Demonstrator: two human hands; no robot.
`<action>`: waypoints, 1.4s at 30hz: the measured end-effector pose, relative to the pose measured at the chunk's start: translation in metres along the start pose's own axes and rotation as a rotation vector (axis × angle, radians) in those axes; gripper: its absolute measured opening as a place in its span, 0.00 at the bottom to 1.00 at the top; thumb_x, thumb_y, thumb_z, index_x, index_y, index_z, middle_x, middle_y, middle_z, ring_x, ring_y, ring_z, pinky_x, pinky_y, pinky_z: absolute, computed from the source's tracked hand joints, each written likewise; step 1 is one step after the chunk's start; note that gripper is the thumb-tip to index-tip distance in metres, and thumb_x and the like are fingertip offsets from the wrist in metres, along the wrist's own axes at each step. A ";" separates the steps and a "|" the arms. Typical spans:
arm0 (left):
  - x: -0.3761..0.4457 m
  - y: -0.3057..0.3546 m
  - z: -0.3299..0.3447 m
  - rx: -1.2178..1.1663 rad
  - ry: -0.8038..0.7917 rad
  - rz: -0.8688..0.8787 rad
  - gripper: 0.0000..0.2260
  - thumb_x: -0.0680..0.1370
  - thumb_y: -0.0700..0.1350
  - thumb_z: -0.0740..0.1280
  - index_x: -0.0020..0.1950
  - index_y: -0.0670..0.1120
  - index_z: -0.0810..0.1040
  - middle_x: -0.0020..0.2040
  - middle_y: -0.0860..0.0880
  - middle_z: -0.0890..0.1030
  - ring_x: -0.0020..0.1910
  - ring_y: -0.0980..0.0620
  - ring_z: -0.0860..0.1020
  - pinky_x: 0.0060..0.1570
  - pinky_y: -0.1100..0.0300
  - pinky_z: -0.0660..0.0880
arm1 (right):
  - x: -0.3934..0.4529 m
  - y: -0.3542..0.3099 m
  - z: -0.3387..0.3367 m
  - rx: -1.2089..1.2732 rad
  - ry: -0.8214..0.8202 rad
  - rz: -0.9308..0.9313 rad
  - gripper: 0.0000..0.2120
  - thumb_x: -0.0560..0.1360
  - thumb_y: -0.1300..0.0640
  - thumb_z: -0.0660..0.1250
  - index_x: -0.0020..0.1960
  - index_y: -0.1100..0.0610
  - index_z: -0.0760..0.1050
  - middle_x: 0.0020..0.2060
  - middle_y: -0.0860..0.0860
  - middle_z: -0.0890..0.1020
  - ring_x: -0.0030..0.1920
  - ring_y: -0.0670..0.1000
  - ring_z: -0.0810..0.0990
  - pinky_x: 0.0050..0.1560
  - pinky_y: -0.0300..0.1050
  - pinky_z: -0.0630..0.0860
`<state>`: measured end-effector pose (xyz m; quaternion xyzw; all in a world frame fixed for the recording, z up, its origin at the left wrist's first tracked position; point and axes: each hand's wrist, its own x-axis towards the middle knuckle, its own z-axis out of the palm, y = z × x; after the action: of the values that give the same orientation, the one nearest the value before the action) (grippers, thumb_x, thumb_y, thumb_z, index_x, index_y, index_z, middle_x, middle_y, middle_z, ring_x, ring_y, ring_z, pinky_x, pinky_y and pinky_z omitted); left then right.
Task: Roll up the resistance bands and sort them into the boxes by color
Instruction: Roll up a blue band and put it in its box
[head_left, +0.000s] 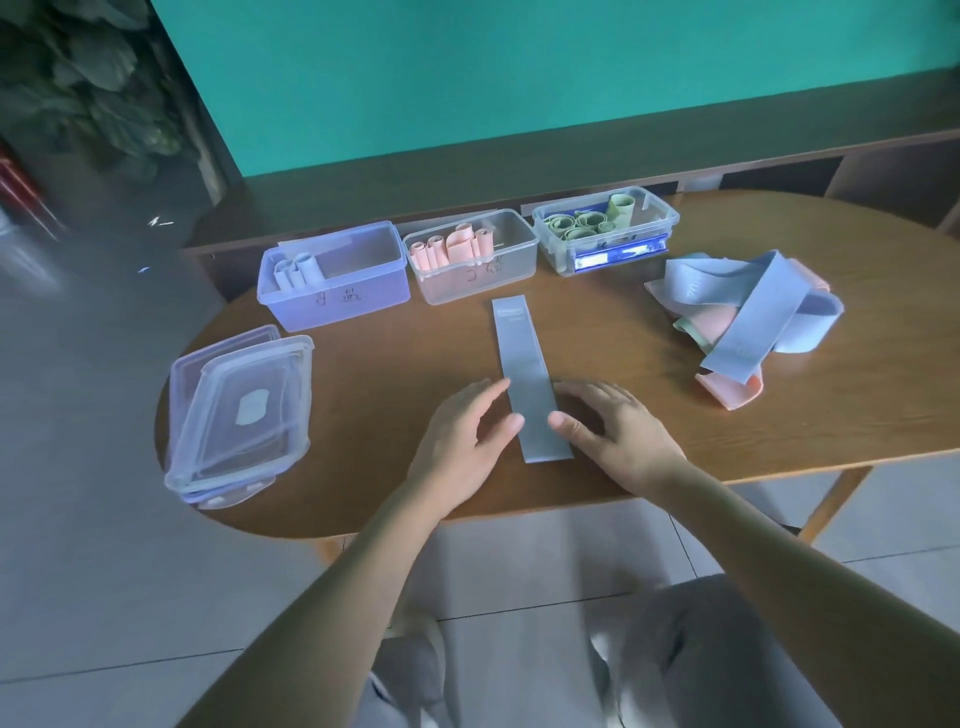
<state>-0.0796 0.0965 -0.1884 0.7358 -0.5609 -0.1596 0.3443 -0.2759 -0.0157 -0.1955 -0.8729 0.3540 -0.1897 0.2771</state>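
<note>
Blue band (527, 376) flat on table (675, 431), lengthwise, near end between hands. Left hand (462, 441) fingers relaxed, slightly spread, tips at band's left edge. Right hand (618, 431) fingers loosely extended, thumb touching right edge. Neither pinching.

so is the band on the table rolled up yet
No, the blue band lies flat on the table between both hands.
</note>
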 end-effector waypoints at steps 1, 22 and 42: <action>-0.009 0.001 0.000 -0.065 0.003 0.015 0.20 0.80 0.54 0.68 0.72 0.55 0.75 0.71 0.58 0.74 0.71 0.62 0.69 0.72 0.56 0.67 | -0.007 -0.001 -0.001 0.090 0.026 -0.026 0.28 0.76 0.28 0.59 0.68 0.44 0.75 0.66 0.41 0.77 0.68 0.46 0.72 0.72 0.51 0.68; -0.027 0.002 0.014 0.008 0.096 0.091 0.05 0.72 0.55 0.74 0.43 0.55 0.87 0.50 0.59 0.77 0.56 0.60 0.74 0.56 0.64 0.70 | -0.023 0.003 0.007 0.116 0.042 -0.137 0.03 0.72 0.52 0.77 0.44 0.51 0.86 0.56 0.42 0.79 0.57 0.42 0.78 0.62 0.44 0.73; -0.023 0.006 0.017 0.076 0.065 0.110 0.05 0.76 0.50 0.69 0.45 0.58 0.85 0.48 0.58 0.75 0.54 0.54 0.72 0.54 0.47 0.71 | -0.005 0.004 -0.003 0.095 -0.131 -0.263 0.07 0.78 0.47 0.68 0.47 0.46 0.84 0.62 0.46 0.77 0.62 0.42 0.72 0.66 0.42 0.67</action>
<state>-0.1016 0.1113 -0.1998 0.7212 -0.5946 -0.0950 0.3424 -0.2833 -0.0153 -0.1962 -0.9081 0.2083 -0.1835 0.3134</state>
